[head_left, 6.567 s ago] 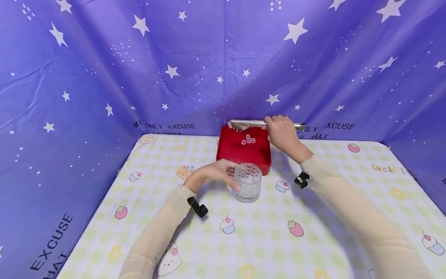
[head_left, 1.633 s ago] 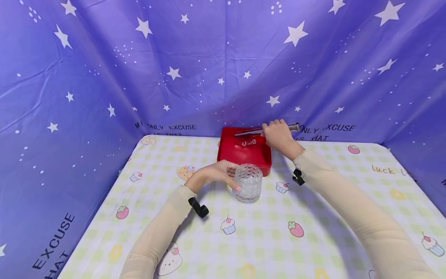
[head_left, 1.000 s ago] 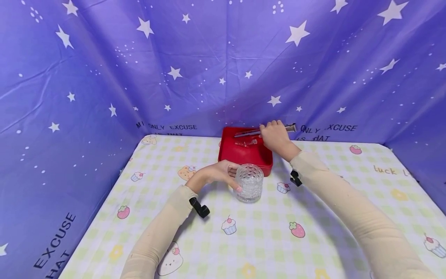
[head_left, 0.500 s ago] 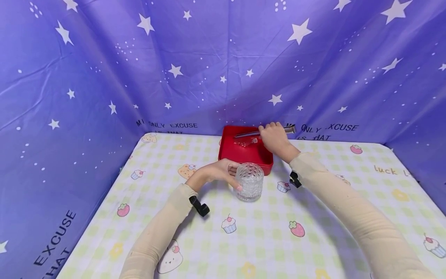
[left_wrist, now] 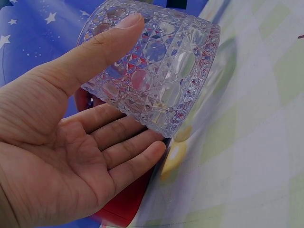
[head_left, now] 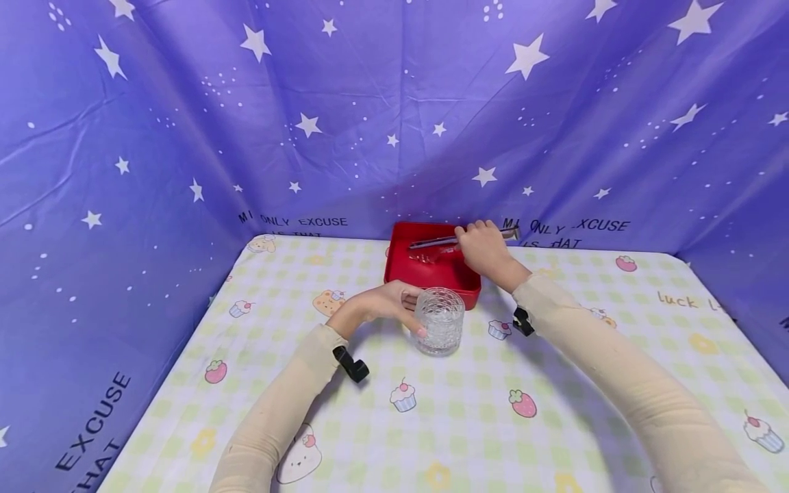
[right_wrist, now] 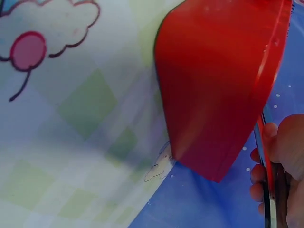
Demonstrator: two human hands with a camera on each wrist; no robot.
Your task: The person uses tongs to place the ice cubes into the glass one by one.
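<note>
Tongs [head_left: 434, 241] dipped lower into tray [head_left: 431, 284].

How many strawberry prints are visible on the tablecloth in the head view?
3: one near the left edge, one in front of the glass toward the right, one at the far right corner. The arms may hide others.

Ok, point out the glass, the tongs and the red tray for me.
glass [head_left: 439, 330], head view, on its patterned side wall.
tongs [head_left: 433, 241], head view, on the metal arm left of the right hand.
red tray [head_left: 450, 294], head view, on its near wall.
</note>
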